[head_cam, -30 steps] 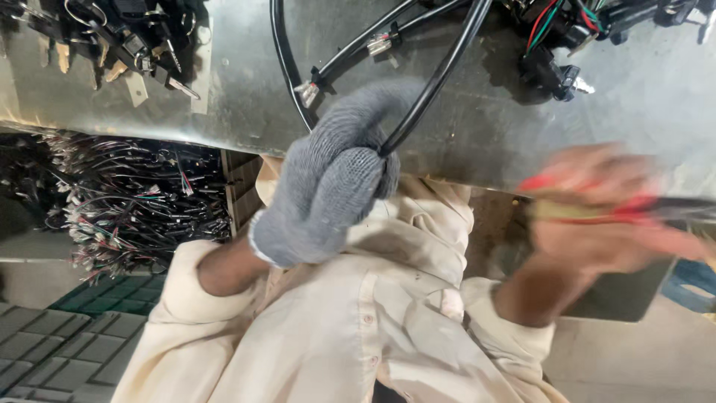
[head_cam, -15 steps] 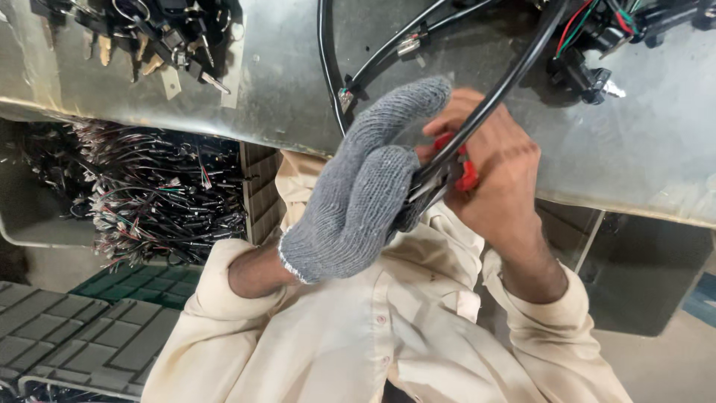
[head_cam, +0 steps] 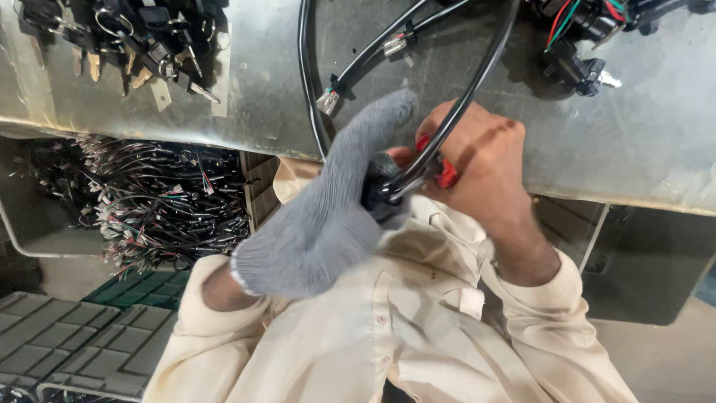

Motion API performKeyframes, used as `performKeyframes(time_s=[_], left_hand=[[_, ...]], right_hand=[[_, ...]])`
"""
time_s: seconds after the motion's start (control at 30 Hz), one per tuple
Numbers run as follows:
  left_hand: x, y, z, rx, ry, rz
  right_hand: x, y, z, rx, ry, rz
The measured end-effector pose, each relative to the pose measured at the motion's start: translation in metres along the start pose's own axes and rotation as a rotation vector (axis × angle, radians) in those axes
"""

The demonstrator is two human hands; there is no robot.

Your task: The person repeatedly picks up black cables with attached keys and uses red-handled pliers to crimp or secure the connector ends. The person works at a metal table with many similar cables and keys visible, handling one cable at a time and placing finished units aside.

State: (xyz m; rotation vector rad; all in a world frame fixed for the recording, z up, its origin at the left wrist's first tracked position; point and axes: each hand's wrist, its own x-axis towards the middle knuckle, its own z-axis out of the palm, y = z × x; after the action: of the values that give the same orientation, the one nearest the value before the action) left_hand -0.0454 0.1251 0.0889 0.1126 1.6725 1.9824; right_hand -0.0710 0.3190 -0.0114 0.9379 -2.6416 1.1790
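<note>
Keys (head_cam: 127,48), dark-headed with metal blades, heaped on the metal counter (head_cam: 276,97) far left of the black cable (head_cam: 477,89). Wire bundles (head_cam: 149,201), a dark tangle with coloured strands, in a bin below the counter edge, left of the cable. Left hand (head_cam: 328,216), in a grey knit glove, just left of the cable's lower end; fingers closed around the cable there, one gloved finger pointing up onto the counter. Black cable, looping up from both hands across the counter to the top edge, with thinner black leads and small connectors to its left. Right hand (head_cam: 477,160), bare, touching the cable's right side; fingers closed on a red-handled tool (head_cam: 446,173) pressed against the cable. Connectors (head_cam: 582,37), black with red and green wires, on the counter right of the cable.
</note>
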Motion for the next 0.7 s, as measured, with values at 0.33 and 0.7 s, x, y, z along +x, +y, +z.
performKeyframes(time_s=[0.33, 0.7], left_hand=[[-0.033, -0.093, -0.001, 0.751, 0.355, 0.483], [-0.028, -0.082, 0.010, 0.962, 0.317, 0.438]], right_hand=[[-0.017, -0.012, 0.004, 0.182, 0.031, 0.015], [-0.029, -0.017, 0.001, -0.112, 0.042, 0.127]])
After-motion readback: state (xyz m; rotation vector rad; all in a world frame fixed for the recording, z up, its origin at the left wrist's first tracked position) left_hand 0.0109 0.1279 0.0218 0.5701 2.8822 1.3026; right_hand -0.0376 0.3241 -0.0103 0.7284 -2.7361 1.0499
